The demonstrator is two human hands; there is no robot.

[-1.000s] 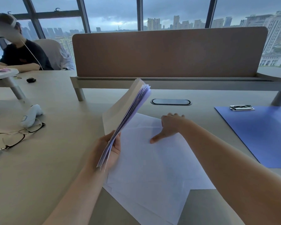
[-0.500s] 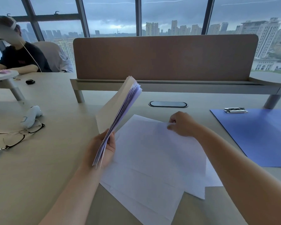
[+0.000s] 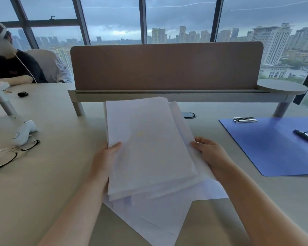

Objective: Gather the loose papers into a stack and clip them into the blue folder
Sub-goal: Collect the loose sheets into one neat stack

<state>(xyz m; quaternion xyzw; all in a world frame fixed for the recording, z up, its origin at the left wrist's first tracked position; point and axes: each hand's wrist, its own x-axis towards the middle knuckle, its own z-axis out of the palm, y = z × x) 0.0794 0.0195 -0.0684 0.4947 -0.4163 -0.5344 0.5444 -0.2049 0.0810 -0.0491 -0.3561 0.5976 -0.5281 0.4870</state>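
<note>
paper stack [image 3: 149,144] — between both hands' grip

From my remote view: a long beige desk [image 3: 43,183] fills the foreground. A brown divider panel [image 3: 165,66] stands upright on a raised grey shelf [image 3: 176,97] with round legs. Behind it, floor-to-ceiling windows [image 3: 178,20] with dark mullions show high-rise buildings under a heavy overcast sky. Light is dim and bluish. An oval cable port [image 3: 189,115] sits in the desktop.

High-rise office: shared desk [image 3: 43,183], divider panel [image 3: 165,66], window wall [image 3: 114,20] over city skyline.
</note>
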